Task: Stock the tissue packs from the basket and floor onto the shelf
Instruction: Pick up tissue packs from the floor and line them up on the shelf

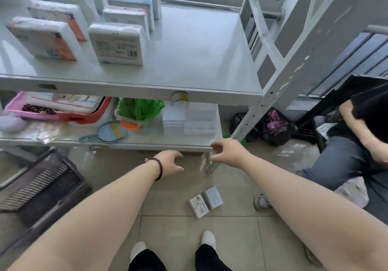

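Several tissue packs (118, 44) stand upright in two rows on the left of the white top shelf (199, 56). Two more tissue packs (205, 202) lie side by side on the tiled floor, below and between my hands. My left hand (171, 163), with a dark bead bracelet at the wrist, hangs in front of the lower shelf's edge, fingers loosely curled and holding nothing. My right hand (225, 153) hovers at the lower shelf's right corner, fingers apart and empty. The dark plastic basket (42, 189) sits on the floor at the left; I see no packs inside it.
The lower shelf (147, 139) holds a pink and red tray, a green bag, a small blue dustpan and clear plastic boxes. A seated person's legs and arm (352, 159) fill the right side. Dark bags lie behind the shelf's right leg. My feet stand at the bottom.
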